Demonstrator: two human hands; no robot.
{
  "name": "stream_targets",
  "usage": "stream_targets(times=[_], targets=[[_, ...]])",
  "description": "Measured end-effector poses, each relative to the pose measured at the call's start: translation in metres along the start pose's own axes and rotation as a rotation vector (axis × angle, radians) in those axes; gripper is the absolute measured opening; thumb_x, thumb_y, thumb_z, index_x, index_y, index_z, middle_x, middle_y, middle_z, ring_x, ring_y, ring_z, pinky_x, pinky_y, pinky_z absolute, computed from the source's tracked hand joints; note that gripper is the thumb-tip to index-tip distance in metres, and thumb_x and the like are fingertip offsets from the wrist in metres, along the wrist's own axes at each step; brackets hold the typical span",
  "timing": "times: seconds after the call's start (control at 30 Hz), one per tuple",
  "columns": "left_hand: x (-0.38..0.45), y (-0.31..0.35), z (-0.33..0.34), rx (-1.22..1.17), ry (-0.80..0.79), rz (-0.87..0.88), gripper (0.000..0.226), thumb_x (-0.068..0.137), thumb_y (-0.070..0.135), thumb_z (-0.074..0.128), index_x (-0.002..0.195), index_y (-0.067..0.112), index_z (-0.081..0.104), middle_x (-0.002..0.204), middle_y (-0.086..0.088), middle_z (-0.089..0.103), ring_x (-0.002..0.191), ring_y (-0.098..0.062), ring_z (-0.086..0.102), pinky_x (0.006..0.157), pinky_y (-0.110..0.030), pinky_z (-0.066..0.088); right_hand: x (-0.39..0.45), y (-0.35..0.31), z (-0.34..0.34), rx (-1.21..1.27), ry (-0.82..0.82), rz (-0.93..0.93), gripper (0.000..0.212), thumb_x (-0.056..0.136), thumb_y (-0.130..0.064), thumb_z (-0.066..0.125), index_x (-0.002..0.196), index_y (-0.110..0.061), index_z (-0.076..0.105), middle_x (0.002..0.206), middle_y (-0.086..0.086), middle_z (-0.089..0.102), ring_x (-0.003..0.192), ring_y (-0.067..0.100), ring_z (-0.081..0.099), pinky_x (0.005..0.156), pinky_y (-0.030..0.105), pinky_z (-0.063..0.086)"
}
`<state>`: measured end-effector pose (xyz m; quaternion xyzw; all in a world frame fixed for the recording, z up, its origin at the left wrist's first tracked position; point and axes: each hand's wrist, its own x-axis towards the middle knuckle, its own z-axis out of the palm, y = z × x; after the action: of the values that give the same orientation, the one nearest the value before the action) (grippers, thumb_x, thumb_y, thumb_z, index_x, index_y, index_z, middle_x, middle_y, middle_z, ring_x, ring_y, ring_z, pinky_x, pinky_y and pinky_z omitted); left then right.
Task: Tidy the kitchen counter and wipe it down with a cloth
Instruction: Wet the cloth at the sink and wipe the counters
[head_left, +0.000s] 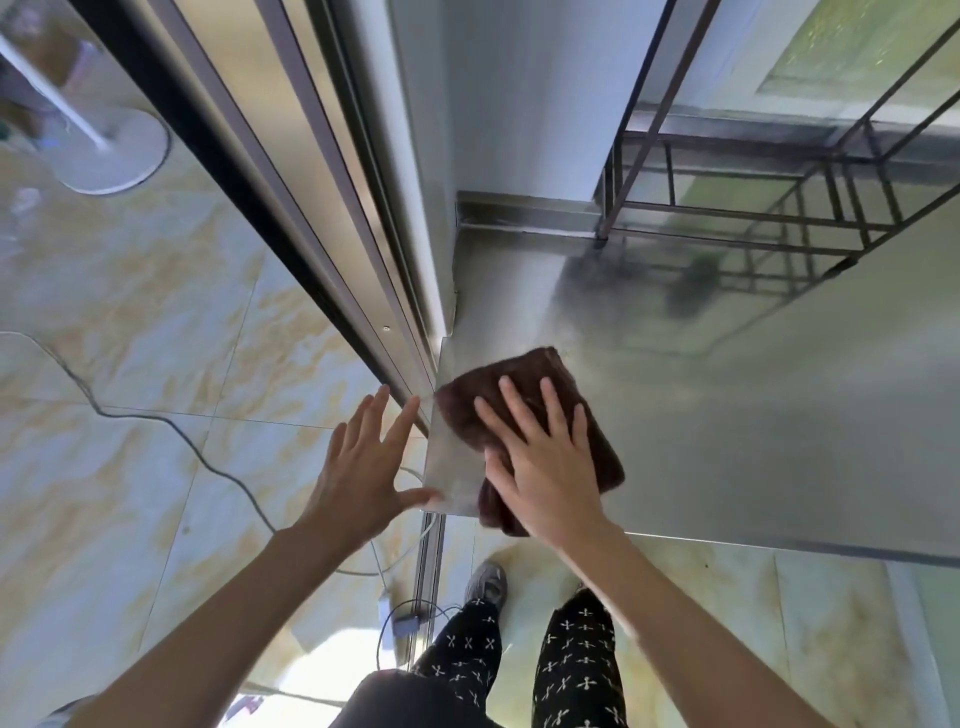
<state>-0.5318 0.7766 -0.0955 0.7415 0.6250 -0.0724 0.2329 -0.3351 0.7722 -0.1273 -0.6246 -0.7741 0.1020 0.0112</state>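
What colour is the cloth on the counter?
The cloth is dark brown, seen best in the head view.

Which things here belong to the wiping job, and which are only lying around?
Job: brown cloth, steel counter, right hand pressing the cloth flat, left hand touching the counter's corner.

Lying about: wire rack, floor cable, fan base.

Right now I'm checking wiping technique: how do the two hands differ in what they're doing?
The right hand lies flat on the brown cloth, pressing it onto the steel counter; the left hand touches no cloth. The right hand is over the counter; the left hand is beside it over the floor, its thumb at the counter's corner. Both have straight, spread fingers.
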Motion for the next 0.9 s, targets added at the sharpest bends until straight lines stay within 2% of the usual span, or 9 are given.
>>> stream_targets(times=[0.13,0.3,0.37,0.53,0.63,0.7,0.77,0.83,0.9], targets=[[0.000,0.000,-0.002,-0.037,-0.003,-0.007,0.103,0.073,0.059,0.060,0.145,0.024,-0.004,0.156,-0.008,-0.009,0.144,-0.025,-0.004,0.116,-0.040,0.006,0.036,-0.005,-0.010,0.089,-0.032,0.220,0.055,0.088,-0.048,0.023,0.142,-0.038,0.031,0.156,-0.001,0.020,0.142,0.041,0.012,0.107,0.066,0.015],[0.000,0.001,0.000,-0.120,0.019,-0.025,0.097,0.076,0.056,0.059,0.146,0.023,-0.001,0.156,-0.007,-0.004,0.144,-0.023,-0.001,0.116,-0.037,0.008,-0.024,-0.030,-0.001,0.010,-0.076,-0.054,0.052,0.086,-0.051,0.034,0.136,-0.039,0.039,0.150,-0.001,0.035,0.135,0.044,0.031,0.098,0.070,0.030],[0.003,0.004,0.001,-0.140,0.038,-0.006,0.092,0.078,0.053,0.058,0.146,0.022,0.003,0.156,-0.006,0.000,0.144,-0.022,0.004,0.116,-0.035,0.010,-0.001,-0.007,-0.004,0.001,-0.052,-0.026,0.052,0.086,-0.051,0.033,0.137,-0.042,0.037,0.150,-0.004,0.035,0.135,0.042,0.032,0.097,0.069,0.031],[0.014,0.021,-0.005,-0.165,0.123,0.117,0.077,0.083,0.048,0.055,0.144,0.024,0.015,0.155,0.001,0.013,0.139,-0.020,0.025,0.112,-0.034,0.024,0.096,0.042,-0.025,0.119,-0.063,0.255,0.051,0.096,-0.048,0.025,0.145,-0.042,0.016,0.159,-0.007,0.002,0.144,0.037,-0.005,0.109,0.065,0.005],[0.025,0.032,-0.007,-0.166,0.163,0.184,0.071,0.086,0.043,0.055,0.144,0.021,0.021,0.154,0.002,0.017,0.137,-0.018,0.029,0.111,-0.031,0.025,0.087,0.033,-0.019,0.104,0.016,0.230,0.052,0.094,-0.046,0.027,0.145,-0.036,0.023,0.158,-0.004,0.012,0.144,0.037,0.005,0.109,0.064,0.010],[0.035,0.038,-0.007,-0.139,0.167,0.222,0.071,0.086,0.042,0.054,0.144,0.018,0.020,0.155,-0.001,0.015,0.140,-0.017,0.023,0.113,-0.029,0.019,0.055,0.021,-0.013,0.058,0.067,0.162,0.053,0.089,-0.046,0.030,0.141,-0.032,0.037,0.152,-0.001,0.030,0.139,0.039,0.024,0.104,0.066,0.022],[0.046,0.043,-0.005,-0.102,0.136,0.227,0.078,0.086,0.047,0.049,0.146,0.017,0.009,0.156,0.000,0.000,0.144,-0.016,0.005,0.114,-0.027,0.006,0.033,0.021,-0.008,0.009,0.044,0.114,0.054,0.086,-0.046,0.032,0.137,-0.031,0.042,0.147,0.000,0.040,0.134,0.040,0.035,0.099,0.067,0.029],[0.055,0.042,-0.001,-0.043,0.098,0.199,0.087,0.083,0.059,0.038,0.145,0.017,-0.008,0.149,0.003,-0.020,0.140,-0.013,-0.018,0.115,-0.029,-0.005,0.053,0.031,-0.010,0.014,0.044,0.097,0.053,0.088,-0.047,0.030,0.138,-0.034,0.040,0.149,-0.001,0.038,0.136,0.039,0.032,0.101,0.067,0.027],[0.061,0.037,0.003,0.004,0.058,0.190,0.094,0.076,0.073,0.023,0.139,0.018,-0.021,0.143,0.003,-0.031,0.134,-0.013,-0.028,0.114,-0.030,-0.009,0.095,0.036,-0.015,0.049,0.058,0.094,0.051,0.092,-0.048,0.026,0.142,-0.037,0.031,0.155,-0.004,0.025,0.142,0.037,0.016,0.106,0.066,0.015]])
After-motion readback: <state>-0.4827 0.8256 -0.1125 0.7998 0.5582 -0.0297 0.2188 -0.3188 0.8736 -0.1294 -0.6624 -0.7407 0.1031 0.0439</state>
